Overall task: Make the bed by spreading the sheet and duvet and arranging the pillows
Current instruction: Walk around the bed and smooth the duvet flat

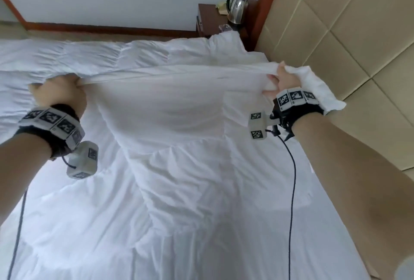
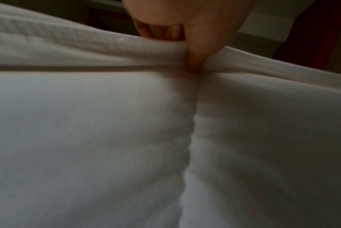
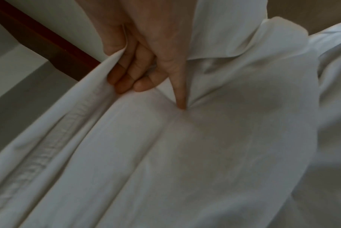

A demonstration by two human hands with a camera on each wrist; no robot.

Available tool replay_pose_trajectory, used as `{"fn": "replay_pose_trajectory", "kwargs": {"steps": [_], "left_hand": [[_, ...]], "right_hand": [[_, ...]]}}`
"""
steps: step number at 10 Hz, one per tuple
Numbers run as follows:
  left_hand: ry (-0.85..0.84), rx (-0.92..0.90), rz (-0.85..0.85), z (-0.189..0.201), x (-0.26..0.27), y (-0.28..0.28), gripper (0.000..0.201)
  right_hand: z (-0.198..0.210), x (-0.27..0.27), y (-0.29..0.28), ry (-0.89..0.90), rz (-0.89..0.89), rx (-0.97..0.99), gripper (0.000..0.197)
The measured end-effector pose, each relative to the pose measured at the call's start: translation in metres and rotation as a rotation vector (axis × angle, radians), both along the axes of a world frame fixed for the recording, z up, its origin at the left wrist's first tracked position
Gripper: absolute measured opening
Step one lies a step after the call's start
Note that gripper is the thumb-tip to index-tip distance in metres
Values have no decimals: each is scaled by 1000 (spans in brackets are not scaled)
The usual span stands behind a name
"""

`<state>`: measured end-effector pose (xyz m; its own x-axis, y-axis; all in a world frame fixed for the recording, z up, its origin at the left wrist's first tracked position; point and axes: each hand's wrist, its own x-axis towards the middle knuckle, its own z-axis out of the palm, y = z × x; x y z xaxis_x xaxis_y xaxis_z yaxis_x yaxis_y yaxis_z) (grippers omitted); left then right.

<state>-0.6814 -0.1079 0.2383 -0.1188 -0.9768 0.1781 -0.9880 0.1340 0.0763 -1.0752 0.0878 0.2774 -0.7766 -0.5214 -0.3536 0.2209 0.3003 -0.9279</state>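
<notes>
A white duvet point(image 1: 174, 167) covers the bed and hangs from both my hands, its top edge stretched taut between them. My left hand point(image 1: 60, 91) grips that edge in a fist at the left; the left wrist view shows the thumb and curled fingers of the left hand point(image 2: 193, 50) pinching the duvet point(image 2: 107, 123). My right hand point(image 1: 284, 80) holds the edge near the headboard, a loose corner draped over the wrist. In the right wrist view the right hand point(image 3: 146, 77) curls round a fold of the duvet point(image 3: 204, 154). No pillows are in view.
A padded beige headboard point(image 1: 358, 33) runs along the right. Beyond the bed stands a dark wooden nightstand point(image 1: 208, 19) with a steel kettle point(image 1: 237, 8). A white wall with a wooden skirting board point(image 1: 112, 29) lies past the far side. Cables hang from both wrists.
</notes>
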Motion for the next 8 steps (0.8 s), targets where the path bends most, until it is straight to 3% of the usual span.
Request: {"fn": "replay_pose_trajectory", "kwargs": {"steps": [1,2,3,4,5,6,7,8], "left_hand": [[134,-96,-26,13,-30,-35,23],[128,-26,35,-21,-53,-52,24],[55,284,36,-92,-68,-54,35],[130,608,-17,-155,-81,-40,68],[128,688,-37,-194,-91,-23,70],[73,744,-76,-222,-97,-8,70],[120,778,-65,-241,-100,1,74],[143,830,-47,-260,-101,23,79]], "right_hand": [[1,-33,-48,157,134,155,70],[-43,-53,-81,220,104,260,52],[-97,-39,-102,233,132,347,52],[-149,-33,-96,131,215,462,61],[-185,-45,-78,165,176,551,57],[-216,-63,-42,207,-31,616,58],[-227,-78,-7,517,28,923,81],[-239,-91,2,607,226,1058,103]]}}
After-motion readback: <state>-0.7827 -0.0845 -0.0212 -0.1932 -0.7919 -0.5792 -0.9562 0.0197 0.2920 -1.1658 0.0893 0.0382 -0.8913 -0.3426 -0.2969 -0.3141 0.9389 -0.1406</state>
